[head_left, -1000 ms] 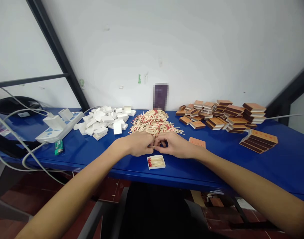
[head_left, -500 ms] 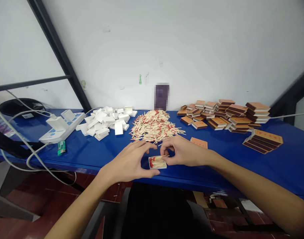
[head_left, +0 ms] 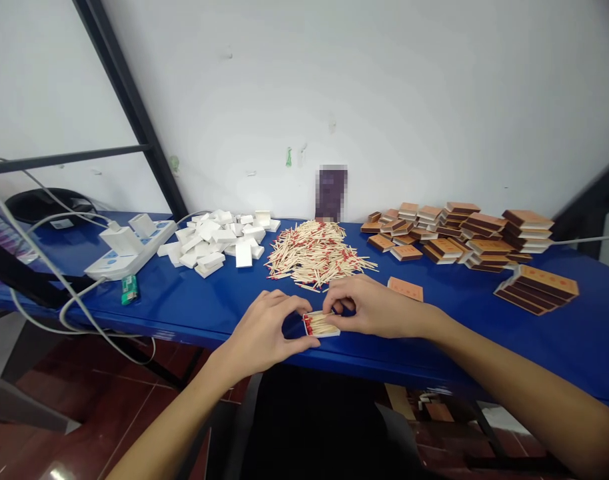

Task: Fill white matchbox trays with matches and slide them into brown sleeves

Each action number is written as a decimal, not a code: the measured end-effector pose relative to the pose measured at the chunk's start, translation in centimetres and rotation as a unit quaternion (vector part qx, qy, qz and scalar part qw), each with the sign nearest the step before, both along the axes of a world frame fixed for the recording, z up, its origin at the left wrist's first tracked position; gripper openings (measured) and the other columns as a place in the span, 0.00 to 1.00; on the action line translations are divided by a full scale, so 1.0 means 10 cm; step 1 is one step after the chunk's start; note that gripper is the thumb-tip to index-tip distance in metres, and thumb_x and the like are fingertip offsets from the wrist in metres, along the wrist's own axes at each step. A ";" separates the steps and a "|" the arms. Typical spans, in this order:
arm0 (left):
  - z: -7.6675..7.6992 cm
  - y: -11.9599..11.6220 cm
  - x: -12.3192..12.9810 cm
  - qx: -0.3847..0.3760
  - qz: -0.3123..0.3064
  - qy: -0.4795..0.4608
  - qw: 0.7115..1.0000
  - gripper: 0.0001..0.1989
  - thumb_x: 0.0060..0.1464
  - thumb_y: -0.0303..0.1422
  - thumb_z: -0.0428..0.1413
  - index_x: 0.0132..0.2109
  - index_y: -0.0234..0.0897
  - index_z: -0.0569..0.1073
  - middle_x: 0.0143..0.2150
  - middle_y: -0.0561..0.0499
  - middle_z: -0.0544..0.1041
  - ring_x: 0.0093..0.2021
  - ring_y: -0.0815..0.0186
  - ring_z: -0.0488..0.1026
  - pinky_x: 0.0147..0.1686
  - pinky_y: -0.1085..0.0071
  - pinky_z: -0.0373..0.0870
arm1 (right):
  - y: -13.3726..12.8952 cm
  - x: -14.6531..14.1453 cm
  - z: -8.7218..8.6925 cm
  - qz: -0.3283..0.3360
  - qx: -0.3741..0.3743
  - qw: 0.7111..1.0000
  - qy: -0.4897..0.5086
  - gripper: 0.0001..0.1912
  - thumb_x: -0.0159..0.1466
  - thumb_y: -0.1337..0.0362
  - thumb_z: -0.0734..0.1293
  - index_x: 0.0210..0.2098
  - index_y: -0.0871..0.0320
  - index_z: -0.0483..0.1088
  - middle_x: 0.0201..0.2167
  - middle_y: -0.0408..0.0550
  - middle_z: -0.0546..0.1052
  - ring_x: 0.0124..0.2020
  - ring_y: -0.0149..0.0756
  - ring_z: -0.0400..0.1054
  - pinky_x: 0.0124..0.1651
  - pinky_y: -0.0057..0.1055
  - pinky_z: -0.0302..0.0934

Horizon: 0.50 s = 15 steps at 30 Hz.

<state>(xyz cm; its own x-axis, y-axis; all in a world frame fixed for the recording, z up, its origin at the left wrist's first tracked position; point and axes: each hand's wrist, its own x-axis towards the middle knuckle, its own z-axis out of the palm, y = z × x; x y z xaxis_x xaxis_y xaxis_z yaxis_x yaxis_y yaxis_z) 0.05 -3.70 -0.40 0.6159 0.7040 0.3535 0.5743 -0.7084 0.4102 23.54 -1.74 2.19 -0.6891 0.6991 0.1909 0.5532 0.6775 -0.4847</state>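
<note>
A small white tray (head_left: 322,335) filled with red-headed matches (head_left: 318,323) lies near the front edge of the blue table. My left hand (head_left: 270,330) holds the tray's left end between thumb and fingers. At the tray's right end is my right hand (head_left: 367,308), its fingers curled and pinched at the matches; what is between the fingertips is too small to make out. A large pile of loose matches (head_left: 317,253) lies just behind the hands. An orange matchbox cover (head_left: 405,289) sits behind my right forearm.
White trays (head_left: 209,240) are heaped at the left of the match pile. Stacked orange and brown matchbox covers (head_left: 484,250) stand at the right. On the left are a power strip (head_left: 134,247) with cables and a green packet (head_left: 129,290). A dark pixelated object (head_left: 331,192) leans on the wall.
My left hand has closed in on the tray's left end. My right fingers have come down onto the matches, which lie flatter in the tray. The view has shifted slightly.
</note>
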 end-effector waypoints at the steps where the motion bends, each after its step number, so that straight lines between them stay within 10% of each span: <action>1: -0.01 0.00 0.00 0.005 0.007 -0.002 1.000 0.19 0.52 0.46 0.64 0.45 0.41 0.70 0.45 0.54 0.78 0.44 0.62 0.72 0.47 0.64 0.61 | 0.00 0.00 0.00 0.000 -0.003 1.000 0.000 0.02 0.60 0.66 0.69 0.32 0.57 0.75 0.26 0.42 0.71 0.28 0.30 0.64 0.33 0.28 0.57; 15: -0.06 -0.04 -0.02 0.066 0.008 -0.024 0.998 0.16 0.53 0.43 0.65 0.39 0.39 0.70 0.39 0.57 0.79 0.40 0.65 0.74 0.44 0.66 0.60 | 0.00 0.11 0.09 -0.011 -0.091 0.996 0.003 0.03 0.61 0.67 0.65 0.33 0.58 0.72 0.23 0.40 0.70 0.24 0.29 0.63 0.27 0.26 0.57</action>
<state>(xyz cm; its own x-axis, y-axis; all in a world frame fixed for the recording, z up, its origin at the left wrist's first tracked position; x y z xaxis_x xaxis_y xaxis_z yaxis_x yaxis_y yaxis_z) -0.11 -4.13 -0.95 0.5855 0.6591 0.4721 0.5676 -0.7490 0.3418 24.64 -1.78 3.14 -0.6726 0.7373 0.0636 0.5636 0.5661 -0.6015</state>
